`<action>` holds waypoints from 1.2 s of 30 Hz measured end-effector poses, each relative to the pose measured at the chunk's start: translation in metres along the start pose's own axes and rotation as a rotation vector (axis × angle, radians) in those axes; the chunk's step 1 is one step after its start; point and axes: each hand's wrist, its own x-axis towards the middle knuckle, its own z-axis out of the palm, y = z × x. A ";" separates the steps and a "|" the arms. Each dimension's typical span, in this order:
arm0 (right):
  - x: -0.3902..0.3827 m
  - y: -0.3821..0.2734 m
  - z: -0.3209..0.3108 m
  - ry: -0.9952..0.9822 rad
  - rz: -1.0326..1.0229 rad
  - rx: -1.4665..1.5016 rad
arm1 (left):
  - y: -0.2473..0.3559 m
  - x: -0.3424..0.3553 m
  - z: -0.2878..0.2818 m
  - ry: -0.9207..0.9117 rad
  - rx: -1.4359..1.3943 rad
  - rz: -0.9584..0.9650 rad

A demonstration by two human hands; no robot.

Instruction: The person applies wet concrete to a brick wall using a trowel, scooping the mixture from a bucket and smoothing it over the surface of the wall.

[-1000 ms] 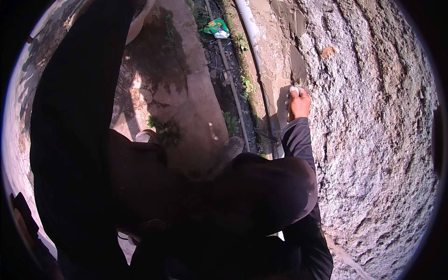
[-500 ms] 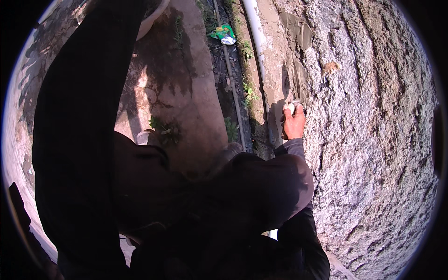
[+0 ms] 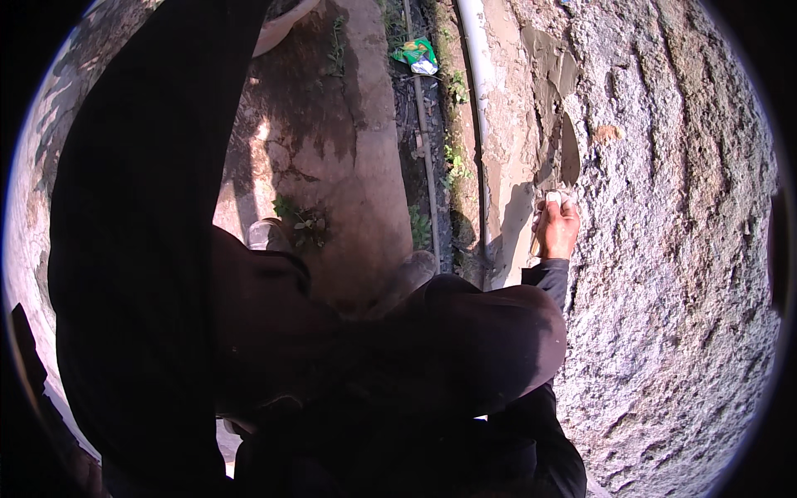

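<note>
My right hand (image 3: 559, 229) is closed round the handle of a pointed trowel at the wall on the right. Its grey blade (image 3: 569, 151) points away from me and lies over or just beside a smear of wet mortar (image 3: 544, 75). The fingers partly cover the handle. My left arm (image 3: 141, 207), in a dark sleeve, reaches far forward along the left side. Its hand is out of the picture beyond the upper edge, near a pale basin (image 3: 285, 31) that shows only in part.
Rough stony wall (image 3: 664, 249) fills the right side. A white pipe (image 3: 476, 50) runs along its foot. Beside it lie a narrow gutter with a thin pipe (image 3: 427, 158), a green crumpled packet (image 3: 418, 56) and weeds (image 3: 455, 166). Concrete ground (image 3: 369, 183) spreads left; my knees are bent below.
My right hand has shifted slightly right along the wall, and the trowel's blade now shows more plainly. The whole view has moved a little. My left arm stays stretched forward.
</note>
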 end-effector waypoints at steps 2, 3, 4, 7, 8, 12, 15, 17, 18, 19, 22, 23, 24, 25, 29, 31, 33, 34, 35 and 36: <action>-0.027 -0.005 0.012 0.096 -0.059 -0.077 | 0.002 -0.003 0.000 0.020 0.002 -0.024; -0.030 -0.003 0.020 0.097 -0.068 -0.028 | 0.001 -0.002 -0.003 -0.105 -0.033 -0.064; -0.028 -0.007 0.028 0.025 -0.081 -0.013 | -0.006 0.004 0.004 -0.111 -0.037 -0.058; 0.014 -0.014 0.065 -0.203 -0.106 0.054 | -0.027 0.024 0.026 0.015 0.284 0.371; 0.045 0.000 0.058 -0.143 -0.014 0.104 | -0.017 0.012 0.037 0.008 0.196 0.381; 0.036 0.000 0.025 -0.067 0.167 0.348 | -0.013 -0.003 0.022 0.055 -0.037 0.401; -0.007 0.017 0.021 -0.003 0.138 0.343 | -0.051 0.021 0.009 0.095 0.243 0.547; -0.026 0.037 0.028 0.066 0.058 0.324 | -0.075 0.043 0.006 0.068 0.439 0.600; -0.037 0.037 0.034 0.067 0.002 0.310 | -0.076 0.045 0.006 0.029 0.469 0.586; -0.045 0.033 0.038 0.051 -0.005 0.276 | -0.077 0.047 0.006 -0.004 0.491 0.576; -0.034 0.020 0.052 -0.032 -0.081 0.195 | -0.077 0.045 0.009 -0.058 0.514 0.572; -0.016 0.035 0.051 -0.071 -0.119 0.166 | -0.078 0.046 0.009 -0.068 0.519 0.561; -0.011 0.034 0.036 -0.045 0.045 0.274 | -0.079 0.043 0.013 -0.087 0.512 0.549; -0.003 0.034 0.023 -0.042 0.206 0.394 | -0.081 0.046 0.008 -0.091 0.528 0.544; -0.041 0.066 -0.051 -0.020 0.230 0.335 | -0.081 0.053 -0.001 -0.088 0.607 0.577; -0.064 0.098 -0.075 -0.011 0.224 0.373 | -0.077 0.057 -0.004 -0.073 0.680 0.634; -0.096 0.080 -0.077 0.030 0.185 0.341 | -0.083 0.056 0.003 -0.074 0.726 0.678; -0.103 0.083 -0.071 0.037 0.184 0.344 | -0.080 0.055 0.007 -0.072 0.754 0.704; -0.110 0.086 -0.064 0.132 0.098 0.347 | -0.077 0.052 0.013 -0.076 0.774 0.733; -0.118 0.089 -0.058 0.236 0.016 0.345 | -0.071 0.044 0.021 -0.192 0.801 0.669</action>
